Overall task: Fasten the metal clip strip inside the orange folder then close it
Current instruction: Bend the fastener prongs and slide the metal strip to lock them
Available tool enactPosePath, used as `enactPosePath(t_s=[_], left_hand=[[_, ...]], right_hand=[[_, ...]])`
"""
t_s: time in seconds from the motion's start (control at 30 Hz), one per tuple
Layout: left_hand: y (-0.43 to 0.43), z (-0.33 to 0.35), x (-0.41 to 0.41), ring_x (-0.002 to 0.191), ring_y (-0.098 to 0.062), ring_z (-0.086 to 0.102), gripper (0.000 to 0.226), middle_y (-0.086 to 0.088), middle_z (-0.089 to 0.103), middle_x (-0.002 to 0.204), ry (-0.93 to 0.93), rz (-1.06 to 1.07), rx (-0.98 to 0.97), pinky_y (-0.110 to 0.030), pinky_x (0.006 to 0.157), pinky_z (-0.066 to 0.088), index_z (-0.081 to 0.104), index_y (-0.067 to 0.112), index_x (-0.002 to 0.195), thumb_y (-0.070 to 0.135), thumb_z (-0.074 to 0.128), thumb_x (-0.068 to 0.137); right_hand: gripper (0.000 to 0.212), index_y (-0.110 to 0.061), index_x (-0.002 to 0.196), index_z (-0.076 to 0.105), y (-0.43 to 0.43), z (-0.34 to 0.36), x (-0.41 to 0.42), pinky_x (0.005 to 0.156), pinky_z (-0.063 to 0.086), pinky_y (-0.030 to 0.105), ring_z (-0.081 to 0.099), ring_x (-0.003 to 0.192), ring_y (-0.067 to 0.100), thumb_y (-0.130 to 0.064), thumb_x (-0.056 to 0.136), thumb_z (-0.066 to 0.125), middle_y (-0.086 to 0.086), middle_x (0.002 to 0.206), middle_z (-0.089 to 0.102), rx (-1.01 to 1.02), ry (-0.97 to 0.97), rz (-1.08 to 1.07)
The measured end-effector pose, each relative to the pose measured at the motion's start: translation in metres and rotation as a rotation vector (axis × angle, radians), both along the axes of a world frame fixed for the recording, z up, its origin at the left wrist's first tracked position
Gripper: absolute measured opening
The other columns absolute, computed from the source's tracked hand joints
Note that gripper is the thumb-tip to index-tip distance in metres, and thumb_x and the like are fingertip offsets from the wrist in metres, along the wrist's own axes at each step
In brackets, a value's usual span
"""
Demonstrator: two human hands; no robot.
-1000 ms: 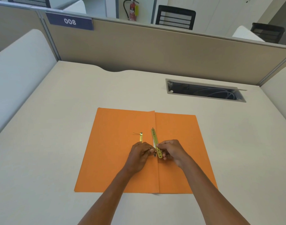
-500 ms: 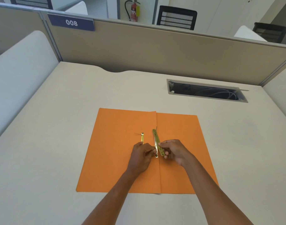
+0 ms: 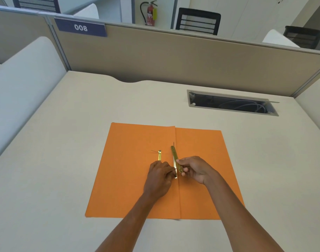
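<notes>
The orange folder (image 3: 133, 179) lies open and flat on the desk, its fold running down the middle. A gold metal clip strip (image 3: 174, 154) lies along the fold, tilted slightly. My right hand (image 3: 195, 170) pinches the near end of that strip between thumb and fingers. My left hand (image 3: 160, 176) rests on the left leaf, with its fingertips pressing a thin prong at the strip's near end. A second short gold piece (image 3: 159, 155) lies on the left leaf, partly hidden under my left hand.
The folder sits on a beige desk (image 3: 64, 160) with partition walls (image 3: 173, 57) at the back and both sides. A cable slot (image 3: 231, 104) is open at the back right. Chairs and a fire extinguisher stand beyond the partition.
Both hands stay at the strip's near end. My right thumb has shifted slightly up along the strip; the folder has not moved.
</notes>
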State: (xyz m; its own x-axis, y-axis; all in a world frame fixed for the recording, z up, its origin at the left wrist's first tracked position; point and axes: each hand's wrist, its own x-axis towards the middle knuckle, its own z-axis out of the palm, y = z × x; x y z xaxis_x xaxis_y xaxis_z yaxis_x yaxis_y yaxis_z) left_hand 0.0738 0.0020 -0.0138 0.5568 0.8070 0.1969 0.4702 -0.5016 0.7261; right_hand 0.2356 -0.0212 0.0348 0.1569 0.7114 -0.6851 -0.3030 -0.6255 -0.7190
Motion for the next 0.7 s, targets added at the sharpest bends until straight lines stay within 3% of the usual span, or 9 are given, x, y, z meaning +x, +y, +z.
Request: enactPosePath(t_s=[0.2, 0.37, 0.57, 0.7], left_hand=[[0.0016, -0.0017, 0.0007, 0.07, -0.006, 0.041, 0.016, 0.008, 0.061, 0.07, -0.03, 0.003, -0.028, -0.027, 0.093, 0.035, 0.071, 0.025, 0.077, 0.014, 0.062, 0.084], [0.0025, -0.0022, 0.0, 0.069, -0.005, 0.038, 0.016, 0.008, 0.061, 0.071, -0.036, 0.002, -0.04, -0.03, 0.094, 0.036, 0.07, 0.024, 0.077, 0.013, 0.061, 0.085], [0.0021, -0.0014, -0.0001, 0.072, -0.012, 0.047, 0.016, 0.006, 0.063, 0.071, -0.044, 0.0, -0.062, -0.03, 0.096, 0.036, 0.07, 0.025, 0.079, 0.014, 0.061, 0.087], [0.0026, -0.0013, -0.0012, 0.068, -0.008, 0.043, 0.018, 0.007, 0.062, 0.069, -0.081, 0.002, -0.071, -0.029, 0.091, 0.037, 0.069, 0.024, 0.077, 0.009, 0.062, 0.085]], right_hand=[[0.011, 0.003, 0.089, 0.063, -0.001, -0.0011, -0.0019, 0.041, 0.051, 0.023, 0.047, 0.038, 0.008, -0.007, 0.09, 0.065, 0.017, 0.073, 0.058, 0.003, 0.015, 0.0], [0.011, 0.003, 0.09, 0.063, -0.0013, -0.0018, -0.005, 0.041, 0.052, 0.024, 0.048, 0.039, 0.009, -0.008, 0.09, 0.066, 0.009, 0.059, 0.059, 0.01, 0.02, -0.005], [0.014, 0.001, 0.096, 0.063, -0.0045, 0.0035, -0.0035, 0.039, 0.049, 0.021, 0.049, 0.041, 0.007, -0.011, 0.089, 0.067, 0.018, 0.081, 0.062, 0.001, -0.013, 0.021], [0.01, -0.005, 0.086, 0.066, -0.0055, 0.0055, -0.0023, 0.038, 0.043, 0.019, 0.047, 0.041, 0.007, -0.015, 0.089, 0.069, 0.007, 0.066, 0.064, -0.008, -0.048, 0.051]])
